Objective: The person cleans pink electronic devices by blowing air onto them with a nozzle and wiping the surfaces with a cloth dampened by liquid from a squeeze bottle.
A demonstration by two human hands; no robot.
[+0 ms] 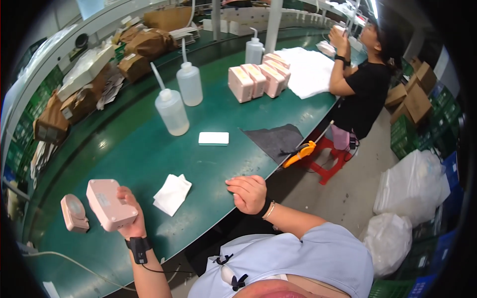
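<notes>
My left hand [131,218] is closed around a pale pink plastic box-shaped device [110,204], held tilted above the green table with its underside and small feet showing. Beside it, to the left, stands a smaller pink piece with a round face [75,212]. My right hand [249,192] rests at the table's near edge, fingers loosely extended and nothing seen in them. Between my hands lies a folded white cloth [172,193]. Farther back are a white flat block [213,138] and a dark grey cloth [276,141] with an orange-handled tool [300,154] at the edge.
Two spouted plastic bottles [172,113] stand mid-table; another bottle [254,51] is farther back. Several pink boxes [240,85] sit beside white sheets [308,72]. A co-worker [365,84] is at the right, near a red stool [332,161]. A cable [74,258] crosses the near left.
</notes>
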